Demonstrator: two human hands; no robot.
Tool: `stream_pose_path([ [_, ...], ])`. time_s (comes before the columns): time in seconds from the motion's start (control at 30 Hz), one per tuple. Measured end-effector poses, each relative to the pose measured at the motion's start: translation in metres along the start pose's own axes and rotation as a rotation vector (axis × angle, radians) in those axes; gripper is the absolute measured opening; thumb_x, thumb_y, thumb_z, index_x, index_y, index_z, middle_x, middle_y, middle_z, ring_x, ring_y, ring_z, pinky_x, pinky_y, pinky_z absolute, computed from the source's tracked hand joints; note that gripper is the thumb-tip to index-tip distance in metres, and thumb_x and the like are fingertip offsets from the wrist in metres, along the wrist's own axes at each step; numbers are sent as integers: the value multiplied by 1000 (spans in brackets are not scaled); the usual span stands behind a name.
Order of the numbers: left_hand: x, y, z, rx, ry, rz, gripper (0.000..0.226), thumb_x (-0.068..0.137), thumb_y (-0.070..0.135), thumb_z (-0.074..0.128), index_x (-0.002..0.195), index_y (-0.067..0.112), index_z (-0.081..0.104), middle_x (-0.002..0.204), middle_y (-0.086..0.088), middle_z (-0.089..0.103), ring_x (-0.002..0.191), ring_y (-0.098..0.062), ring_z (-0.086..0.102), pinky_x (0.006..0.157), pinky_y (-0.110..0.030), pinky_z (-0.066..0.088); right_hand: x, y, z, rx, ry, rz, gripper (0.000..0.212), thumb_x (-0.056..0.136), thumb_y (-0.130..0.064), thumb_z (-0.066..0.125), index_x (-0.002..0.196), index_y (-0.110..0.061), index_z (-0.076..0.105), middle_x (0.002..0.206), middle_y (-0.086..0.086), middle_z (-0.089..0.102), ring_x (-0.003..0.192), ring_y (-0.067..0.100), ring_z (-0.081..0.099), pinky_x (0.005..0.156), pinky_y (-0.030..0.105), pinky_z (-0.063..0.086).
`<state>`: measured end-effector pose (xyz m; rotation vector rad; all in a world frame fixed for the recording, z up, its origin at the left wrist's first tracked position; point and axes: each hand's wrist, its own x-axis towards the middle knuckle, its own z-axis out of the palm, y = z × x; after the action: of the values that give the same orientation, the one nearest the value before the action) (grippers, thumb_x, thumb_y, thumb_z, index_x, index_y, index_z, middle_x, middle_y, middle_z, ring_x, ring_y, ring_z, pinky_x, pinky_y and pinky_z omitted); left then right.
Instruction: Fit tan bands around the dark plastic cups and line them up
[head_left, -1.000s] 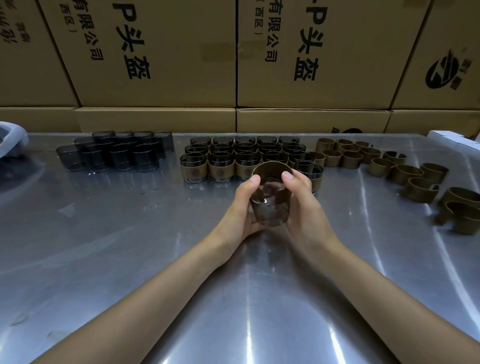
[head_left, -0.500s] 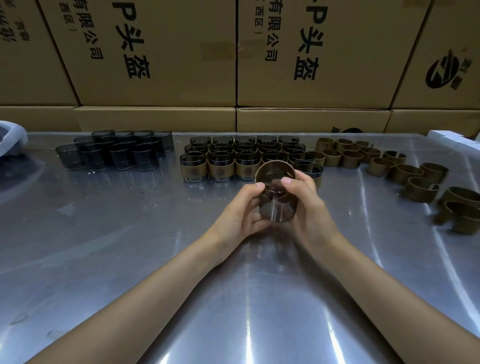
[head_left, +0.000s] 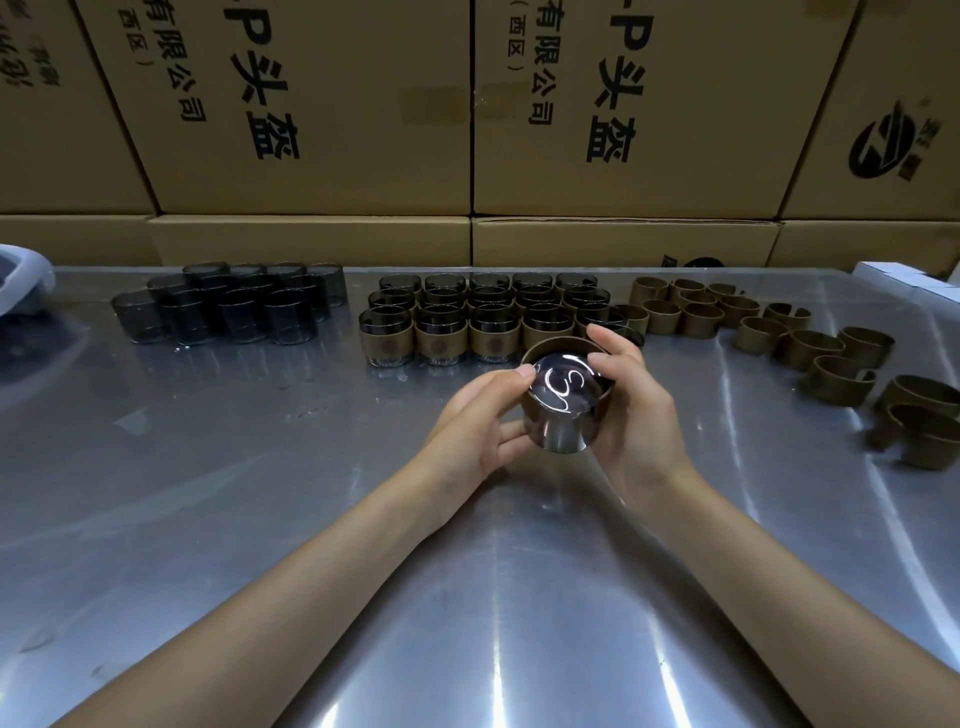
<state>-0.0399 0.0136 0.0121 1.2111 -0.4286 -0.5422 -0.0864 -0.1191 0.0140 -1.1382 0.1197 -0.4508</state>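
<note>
Stacked cartons (head_left: 467, 114) with black print are seen filling the wall behind the desk (head_left: 260, 519), whose steel top is scuffed and streaked with glare. A white object (head_left: 23, 278) is cut off at the far left edge, and a white box (head_left: 904, 278) at the far right.

At the back centre, a block of banded cups (head_left: 493, 322) is lined up in rows; by that count, most of the job appears done. To its left, a cluster of bare cups (head_left: 234, 306) is left to be fitted, and to the right loose bands (head_left: 810, 348) are scattered, so a fair share is judged to remain.

Just in front of the block, one cup (head_left: 563, 415) is held above the desk, tilted with its glossy base toward the camera. A band (head_left: 550, 345) is seen round its far end, only partly pushed on, it seems. The left hand (head_left: 483, 431) is curled round the cup from the left with the thumb on its edge; the right hand (head_left: 639, 410) is clamped on its right side, fingers over the band.
</note>
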Motion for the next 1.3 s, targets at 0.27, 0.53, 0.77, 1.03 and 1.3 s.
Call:
stream_pose_path([
  [0.27,3,2,-6,-58,-10,36,65,79,22,66,137,0,48,132,-20,60,124,-35,56,108,-42,42,3,-2,-3,16,-95,139,39,88,-24,55,124,-12,56,115,12,66,107,25,62,95,40,47],
  [0.53,4,7,-18,18,-133,-113,48,76,37,65,117,12,64,118,-7,70,109,-14,66,93,-24,52,8,-10,-23,35,-290,395,43,77,-36,63,112,-13,66,112,8,70,97,19,68,87,28,55],
  [0.77,0,8,-26,-22,-272,-153,45,61,45,82,100,21,78,106,-6,74,97,-13,70,80,-21,55,5,-12,-29,120,-578,443,58,60,-35,88,111,-15,73,119,10,68,107,20,65,93,29,53],
  [1.03,-3,5,-22,-106,-503,-73,59,56,44,91,105,16,76,106,-5,74,99,-13,70,96,-28,52,-1,-15,-28,98,-726,317,57,51,-49,91,100,-24,78,102,-4,75,97,8,69,87,22,55],
  [1.3,-2,14,-13,97,-151,-70,68,75,75,38,78,12,65,71,-4,65,66,-14,61,68,-27,49,-5,-10,-5,-91,-282,304,61,70,-72,55,76,-15,74,85,12,69,81,24,67,77,34,53],
])
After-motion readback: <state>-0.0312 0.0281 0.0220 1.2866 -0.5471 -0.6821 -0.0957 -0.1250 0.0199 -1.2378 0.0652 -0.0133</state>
